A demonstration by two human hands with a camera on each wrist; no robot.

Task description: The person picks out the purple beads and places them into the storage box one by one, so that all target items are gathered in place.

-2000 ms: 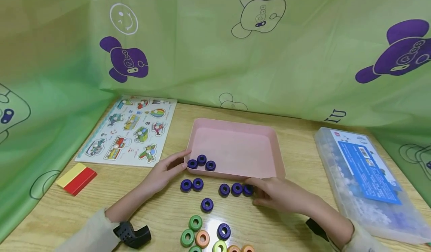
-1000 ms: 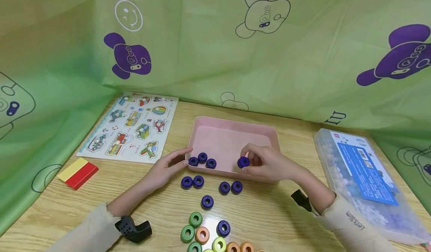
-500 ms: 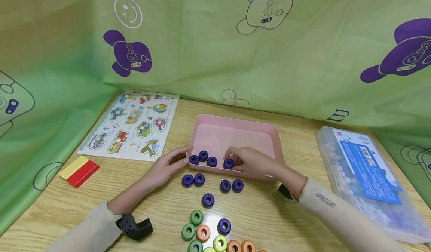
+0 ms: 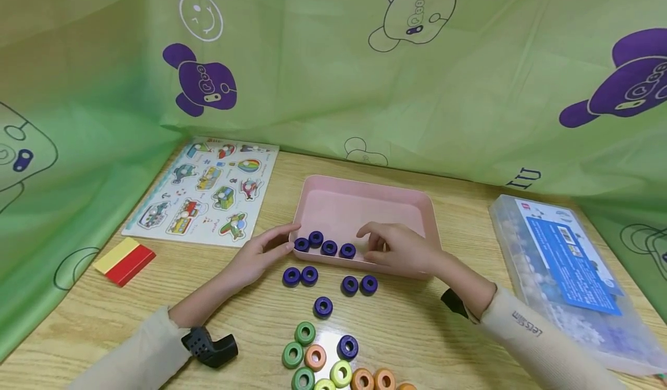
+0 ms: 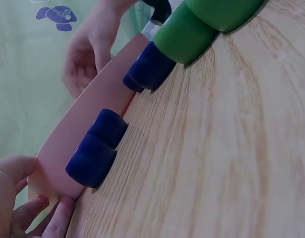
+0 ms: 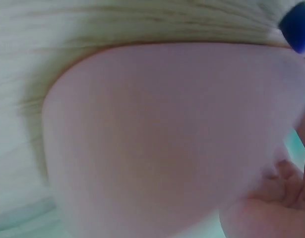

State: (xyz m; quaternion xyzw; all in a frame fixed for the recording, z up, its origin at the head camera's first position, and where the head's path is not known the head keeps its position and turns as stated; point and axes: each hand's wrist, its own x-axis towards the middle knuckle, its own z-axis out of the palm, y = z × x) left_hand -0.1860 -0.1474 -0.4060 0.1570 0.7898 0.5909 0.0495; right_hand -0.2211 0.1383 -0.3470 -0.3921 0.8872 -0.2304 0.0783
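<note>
Fingers (image 4: 371,228) loosely parted above a pink tray (image 4: 365,208), where four dark-blue rings (image 4: 336,250) sit by the near wall.
The right hand (image 4: 401,247) holds nothing, a moderate gap between its thumb and index finger, just beside the rightmost ring in the tray; the left hand (image 4: 254,261) has its thumb and index finger spread, touching the tray's left end, while more dark-blue rings (image 4: 318,308) lie in front on the worktop (image 4: 260,332), near green rings (image 4: 286,355).
</note>
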